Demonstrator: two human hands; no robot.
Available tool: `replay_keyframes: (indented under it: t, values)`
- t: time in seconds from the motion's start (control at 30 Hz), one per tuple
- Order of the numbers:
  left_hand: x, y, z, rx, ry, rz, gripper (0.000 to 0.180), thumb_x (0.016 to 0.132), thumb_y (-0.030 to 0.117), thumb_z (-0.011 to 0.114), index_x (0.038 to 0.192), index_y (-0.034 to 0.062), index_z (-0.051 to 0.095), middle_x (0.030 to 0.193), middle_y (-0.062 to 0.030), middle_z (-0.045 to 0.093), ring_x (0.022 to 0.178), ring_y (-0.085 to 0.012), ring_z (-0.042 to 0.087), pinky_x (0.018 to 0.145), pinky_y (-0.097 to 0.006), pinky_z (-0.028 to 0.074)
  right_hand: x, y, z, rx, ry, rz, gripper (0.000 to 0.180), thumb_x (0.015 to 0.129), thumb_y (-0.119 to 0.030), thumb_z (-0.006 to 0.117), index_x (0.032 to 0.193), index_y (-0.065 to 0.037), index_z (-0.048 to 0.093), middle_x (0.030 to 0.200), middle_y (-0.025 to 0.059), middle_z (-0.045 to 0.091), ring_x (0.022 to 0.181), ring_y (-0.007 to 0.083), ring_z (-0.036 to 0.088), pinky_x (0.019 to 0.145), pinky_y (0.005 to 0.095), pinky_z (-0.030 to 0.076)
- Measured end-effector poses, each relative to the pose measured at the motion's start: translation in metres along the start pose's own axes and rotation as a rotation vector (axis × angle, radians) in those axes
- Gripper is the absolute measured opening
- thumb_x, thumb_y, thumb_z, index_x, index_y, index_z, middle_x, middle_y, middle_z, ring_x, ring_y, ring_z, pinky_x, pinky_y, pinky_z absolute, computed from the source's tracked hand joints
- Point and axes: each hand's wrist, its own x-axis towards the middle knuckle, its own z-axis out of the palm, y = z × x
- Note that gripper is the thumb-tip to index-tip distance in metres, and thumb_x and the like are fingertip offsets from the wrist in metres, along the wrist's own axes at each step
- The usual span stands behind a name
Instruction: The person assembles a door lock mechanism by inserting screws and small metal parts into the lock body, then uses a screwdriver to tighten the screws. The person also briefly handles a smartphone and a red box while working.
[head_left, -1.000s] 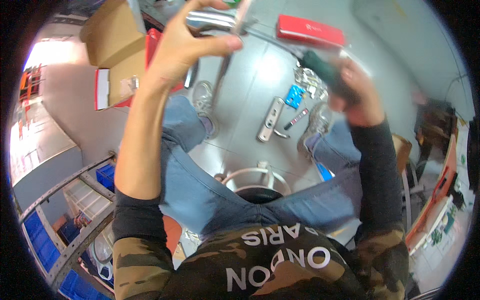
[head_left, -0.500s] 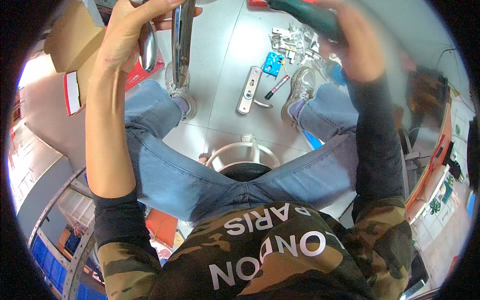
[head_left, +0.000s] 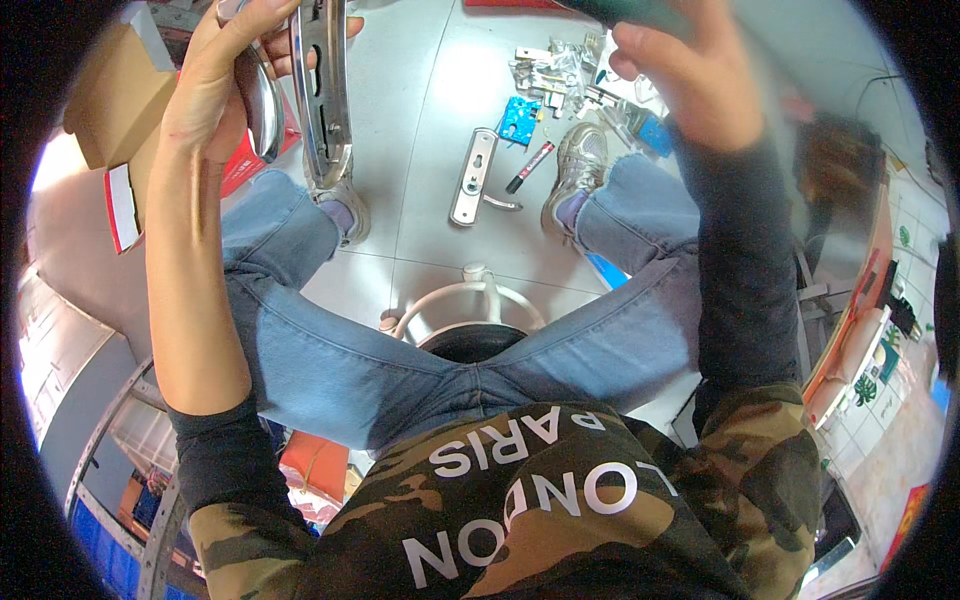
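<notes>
In my left hand (head_left: 215, 85), at the upper left, is a shiny metal door handle plate (head_left: 322, 110) with slots along it. Its curved lever (head_left: 264, 110) hangs beside the palm, and the fingers wrap behind the plate. At the upper right, my right hand (head_left: 700, 85) is closed around a dark green object (head_left: 625, 8). Motion blur and the top picture edge hide what kind it is. A second door handle plate (head_left: 474, 178) with a lever lies on the floor between my feet, beside a marker pen (head_left: 530, 168) and a blue lock body (head_left: 519, 121).
Several small bagged fittings (head_left: 565, 75) lie on the floor beyond my right shoe (head_left: 580, 165). An open cardboard box (head_left: 118, 95) sits at the far left by a red box (head_left: 250, 160). Below me is a round stool (head_left: 470, 340); a metal shelf frame (head_left: 115, 430) is at lower left.
The plate in my left hand has shifted left and turned, so its slotted face shows more. My right hand has risen, and the dark green object has moved up toward the top edge.
</notes>
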Motion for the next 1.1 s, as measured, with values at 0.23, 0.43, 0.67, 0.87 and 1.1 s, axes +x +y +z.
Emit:
replay_keyframes:
  t: [0.23,0.43,0.67,0.87,1.1]
  values:
    - [-0.001,-0.007,-0.001,0.006,-0.054,0.015,0.062,0.069,0.024,0.07,0.115,0.002,0.036,0.093,-0.0144,0.058,0.083,-0.0215,0.062,0.073,-0.032,0.055,0.002,-0.011,-0.014,0.045,-0.252,-0.007,0.037,0.077,-0.009,0.063,0.106,-0.005,0.04,0.088,0.006,0.05,0.063,0.0101,0.05,0.045,0.0215,0.042]
    - [-0.002,-0.005,-0.005,-0.05,-0.047,-0.037,0.058,0.07,0.022,0.069,0.112,0.0022,0.036,0.092,-0.0155,0.057,0.085,-0.0225,0.061,0.072,-0.034,0.055,-0.002,-0.01,-0.005,0.071,-0.084,-0.161,0.027,0.081,-0.014,0.061,0.1,-0.004,0.044,0.08,0.0058,0.052,0.053,0.0093,0.048,0.044,0.0205,0.041]
    - [-0.003,-0.011,0.003,0.023,0.039,0.033,0.06,0.069,0.022,0.07,0.114,0.0008,0.036,0.092,-0.0144,0.055,0.087,-0.0227,0.06,0.074,-0.035,0.055,0.008,-0.002,-0.008,-0.039,-0.074,-0.127,0.035,0.074,-0.013,0.068,0.1,-0.002,0.048,0.085,0.0066,0.054,0.063,0.0103,0.052,0.055,0.021,0.044]
    - [-0.003,-0.002,0.0,-0.011,-0.039,0.021,0.062,0.07,0.023,0.069,0.116,-0.0007,0.035,0.094,-0.0158,0.056,0.088,-0.023,0.06,0.074,-0.036,0.055,0.004,0.005,-0.005,-0.338,-0.106,-0.493,0.04,0.071,-0.011,0.069,0.104,0.0,0.051,0.089,0.0053,0.056,0.083,0.0126,0.054,0.076,0.0236,0.041]
    - [-0.008,0.0,-0.007,0.09,-0.001,0.108,0.061,0.069,0.021,0.071,0.113,0.0006,0.034,0.091,-0.0144,0.056,0.085,-0.0231,0.061,0.073,-0.034,0.055,0.001,0.002,-0.005,-0.179,-0.299,-0.494,0.038,0.073,-0.014,0.067,0.106,0.001,0.055,0.084,0.0067,0.057,0.068,0.0099,0.053,0.062,0.0208,0.042]
